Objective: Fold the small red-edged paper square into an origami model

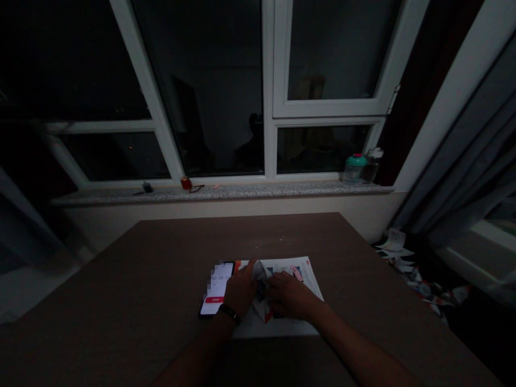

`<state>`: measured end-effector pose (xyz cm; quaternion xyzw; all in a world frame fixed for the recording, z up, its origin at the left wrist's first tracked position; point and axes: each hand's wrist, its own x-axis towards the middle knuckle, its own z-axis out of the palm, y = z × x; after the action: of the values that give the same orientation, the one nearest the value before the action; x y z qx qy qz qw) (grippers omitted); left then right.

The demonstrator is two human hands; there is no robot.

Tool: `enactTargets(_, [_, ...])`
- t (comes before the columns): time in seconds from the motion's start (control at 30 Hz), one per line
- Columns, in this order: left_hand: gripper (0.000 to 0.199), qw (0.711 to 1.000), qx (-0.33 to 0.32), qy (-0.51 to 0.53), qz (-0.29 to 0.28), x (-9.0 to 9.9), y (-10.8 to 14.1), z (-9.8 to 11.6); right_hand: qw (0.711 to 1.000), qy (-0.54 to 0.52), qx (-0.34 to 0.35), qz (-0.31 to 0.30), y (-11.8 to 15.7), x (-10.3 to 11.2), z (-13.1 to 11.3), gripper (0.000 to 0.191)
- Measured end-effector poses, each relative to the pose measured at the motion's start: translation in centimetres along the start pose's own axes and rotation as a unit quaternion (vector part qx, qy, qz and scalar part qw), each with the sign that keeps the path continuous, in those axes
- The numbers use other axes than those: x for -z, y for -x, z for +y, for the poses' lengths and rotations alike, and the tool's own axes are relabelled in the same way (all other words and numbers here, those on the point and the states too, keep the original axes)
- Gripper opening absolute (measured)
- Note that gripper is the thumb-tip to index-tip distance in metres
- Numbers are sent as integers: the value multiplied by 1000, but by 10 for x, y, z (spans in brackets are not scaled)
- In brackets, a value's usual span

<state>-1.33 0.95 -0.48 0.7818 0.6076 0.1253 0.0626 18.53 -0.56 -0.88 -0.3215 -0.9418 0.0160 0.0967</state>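
Observation:
Both hands grip a folded piece of printed paper (260,273), partly hidden by the fingers. My left hand (242,288), with a dark band on its wrist, is closed on the paper's left side. My right hand (288,294) is closed on its right side, fingers bent inward. Under them lies a flat printed sheet or magazine (312,280) with pictures and an orange corner. A phone (217,287) with a lit white screen and a red bar lies just left of my left hand. A small pink piece (297,273) rests on the printed pages.
The brown table (161,279) reaches toward a window. On the stone sill (250,191) stand a small red container (186,183), a dark little bottle (147,186) and a teal-lidded bottle (355,169) beside another clear bottle (373,165). Scattered papers (407,266) lie beyond the table's right edge.

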Motion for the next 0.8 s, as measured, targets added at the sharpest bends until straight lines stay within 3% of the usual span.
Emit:
enactTargets(0.17, [54,1000,4,18,22,-1,0,0,999,-20,-31,2,-1,-1,3,19])
enactTargets(0.37, [25,995,14,78,58,0,0,4,992,-24,-121,18,2,3,13,22])
enactTargets(0.5, [13,989,-47,112,90,-2,2,4,989,-32,-146,16,5,5,19,26])
enactTargets(0.8, [24,972,-146,163,85,-4,1,3,989,-52,-139,26,6,3,20,24])
